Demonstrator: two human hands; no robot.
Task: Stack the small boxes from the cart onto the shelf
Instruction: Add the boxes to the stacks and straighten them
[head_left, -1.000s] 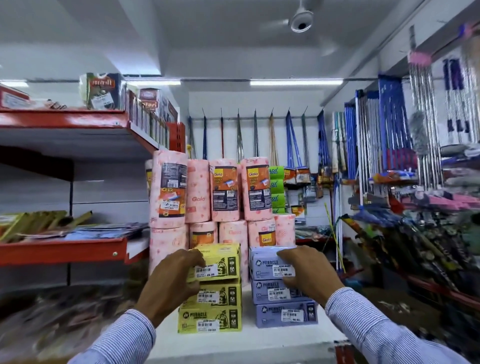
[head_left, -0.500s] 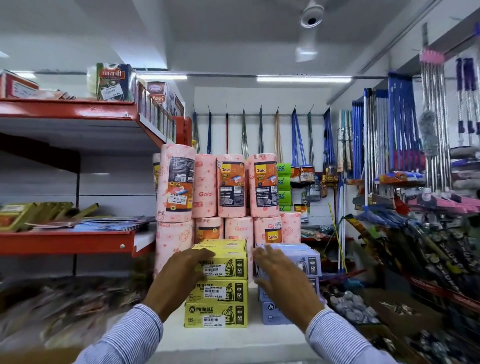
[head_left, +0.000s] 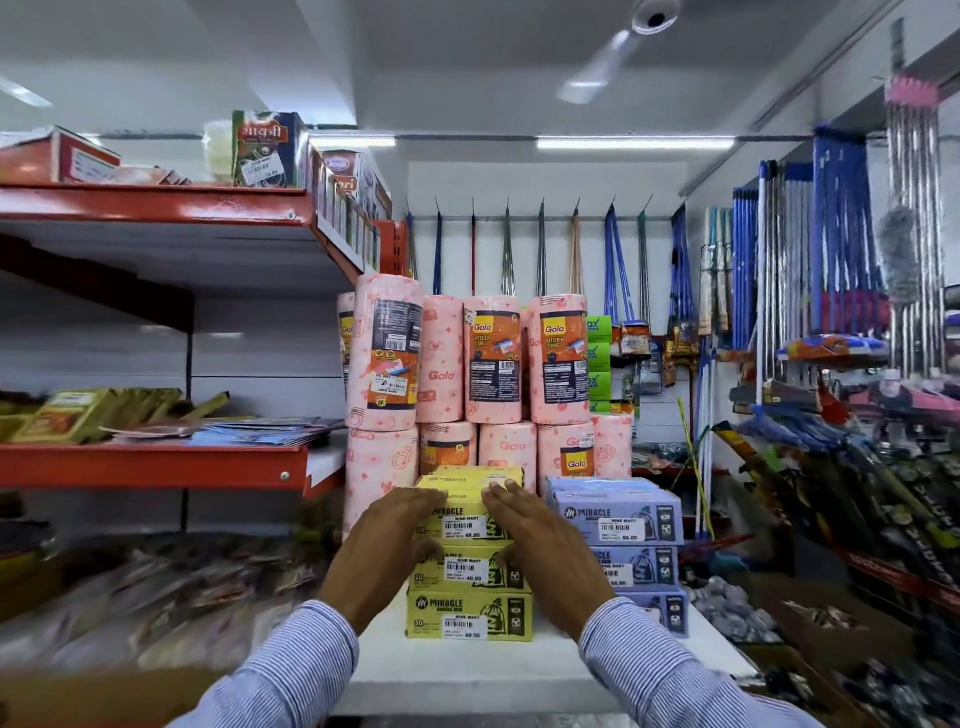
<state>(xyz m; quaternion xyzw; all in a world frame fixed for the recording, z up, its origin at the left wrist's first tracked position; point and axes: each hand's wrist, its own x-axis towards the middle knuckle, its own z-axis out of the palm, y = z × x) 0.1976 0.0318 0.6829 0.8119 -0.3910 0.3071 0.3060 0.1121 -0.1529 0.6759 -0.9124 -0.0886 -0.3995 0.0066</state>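
Three yellow small boxes (head_left: 470, 618) stand stacked on the white shelf (head_left: 498, 673), in front of me. Beside them on the right is a stack of purple small boxes (head_left: 615, 517). My left hand (head_left: 382, 553) lies flat against the left front of the upper yellow boxes, fingers stretched out. My right hand (head_left: 543, 553) lies flat against their right front, covering part of the middle box. Neither hand wraps around a box. The cart is out of view.
Pink kitchen-towel rolls (head_left: 488, 364) stand two high right behind both stacks. Red shelves (head_left: 156, 465) with packets run along the left. Mops and brooms (head_left: 836, 249) hang on the right, with goods in boxes below.
My right hand has left the purple stack and moved left onto the yellow stack. My left hand has stayed on the yellow boxes. The camera has moved closer.
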